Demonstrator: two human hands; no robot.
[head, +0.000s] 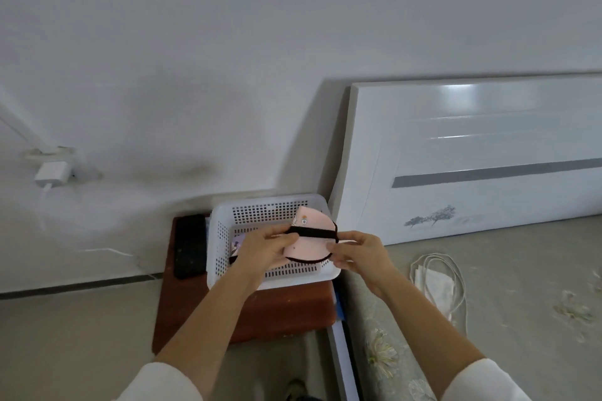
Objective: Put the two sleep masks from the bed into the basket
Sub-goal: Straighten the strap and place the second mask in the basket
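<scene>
A pink sleep mask (311, 231) with a black strap and black edging is held over the white perforated basket (221, 238). My left hand (264, 247) grips the mask's left end and my right hand (358, 254) pinches its right end and strap. Under my left hand, inside the basket, a second patterned item (236, 244) with a dark strap shows partly; most of it is hidden. The basket stands on a reddish-brown bedside table (286, 312).
A black remote-like object (190, 246) lies on the table left of the basket. The bed (505, 286) with a white headboard (472, 156) is to the right, with white face masks and cords (438, 283) on it. A charger (52, 174) is plugged into the wall.
</scene>
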